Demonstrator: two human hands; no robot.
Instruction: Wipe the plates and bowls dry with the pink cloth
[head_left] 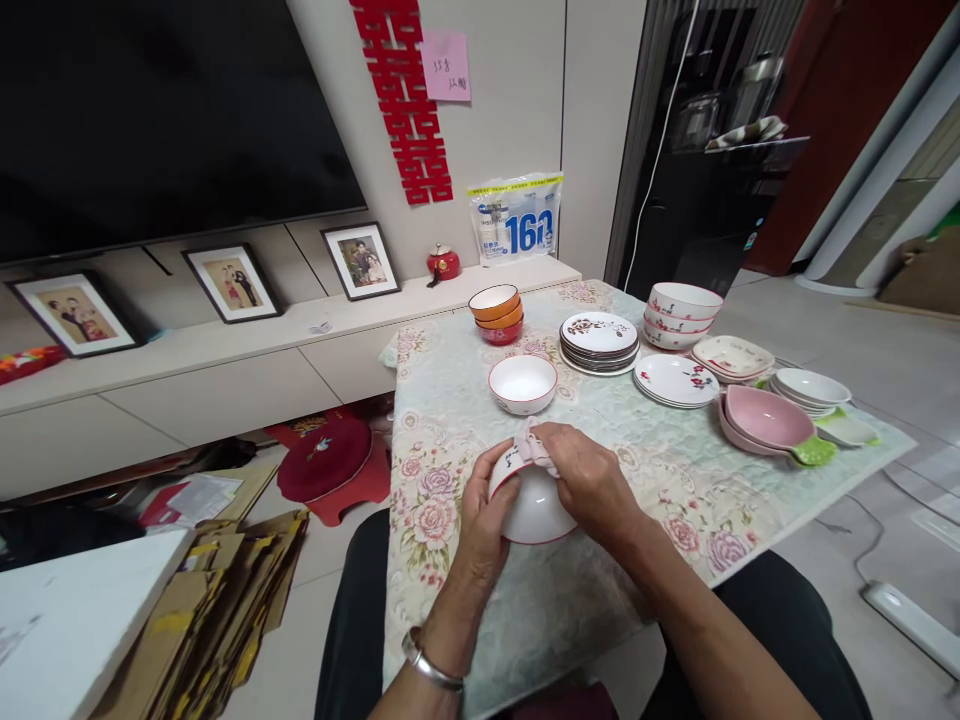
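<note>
The left hand [484, 510] pinches a tilted bowl [538, 508] over the tabletop [525, 625]; the right hand [592, 475] presses a pale cloth [535, 452] to its rim. Wiping appears in hand; the next move likely calls for rotating the bowl.

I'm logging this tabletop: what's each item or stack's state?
Red-rimmed white round bowl: tilted, in left hand
Pale pink cloth: bunched in right hand
Second red-rimmed white bowl: upright, empty
Orange and red round bowls: stacked
Flowered white plates: two stacks
Flowered white bowls: stacked
Cream square dishes: stacked
Small white dishes: stacked
Pink oval bowls: nested
Green-edged dish: partly hidden
</note>
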